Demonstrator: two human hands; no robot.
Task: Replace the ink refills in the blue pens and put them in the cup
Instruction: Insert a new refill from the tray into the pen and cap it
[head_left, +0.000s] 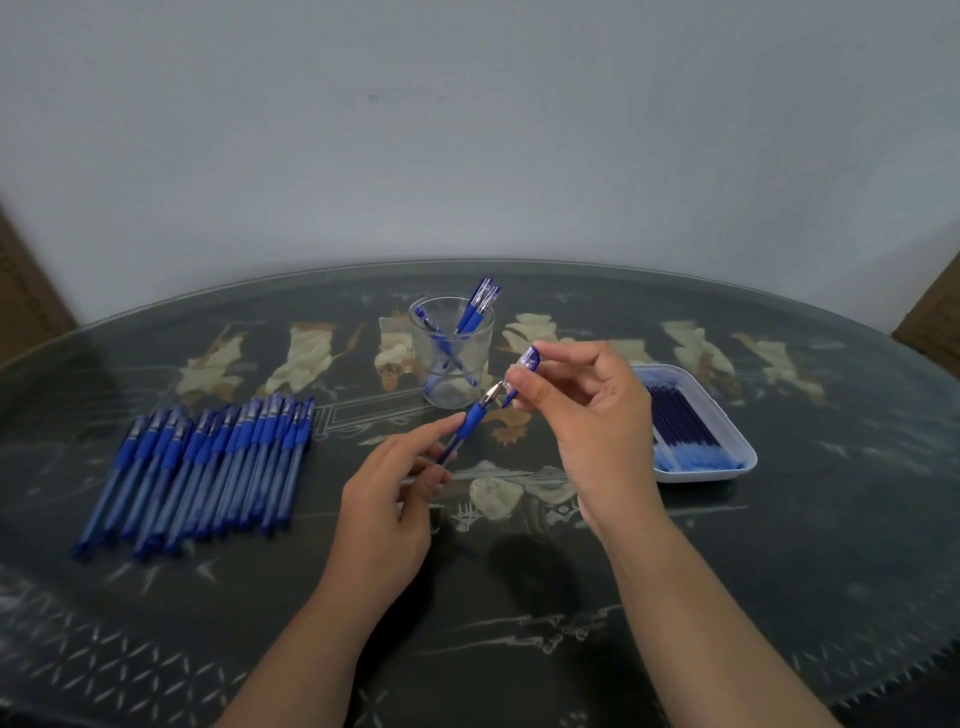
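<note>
I am watching the left grip (395, 488) curling its fingers round the lower barrel of a slim blue pen with a clear plastic body and a blue rubber sleeve (470, 421). It is holding the pen clear of the dark patterned glass-topped table (519, 649) and pointing the metal tip at the right grip (587, 415). The right grip is pinching a small blue-and-clear pen cap (531, 358) between thumb and fingertips, just above that tip; I cannot tell whether its fingers are also touching the tip. I am judging this pen to be only starting its refill change, so the risks are mostly small parts getting away. The cap is sitting in a light pinch, and if the right grip is also asked to unscrew the tip, the cap could be slipping out and skidding across the glass. The round clear glass cup (478, 374) is standing just beyond the right grip's fingertips, already carrying a few finished blue pens (478, 306) leaning on its rim, so a careless reach forward could be tipping it. The white shallow tray (701, 475) of dark blue refills (685, 415) is lying just outside the right grip's wrist, where a sweeping forearm could be shoving it. The row of blue pens (208, 462) is lying well outside the left grip, and a pen set down near it could be getting mixed in.
</note>
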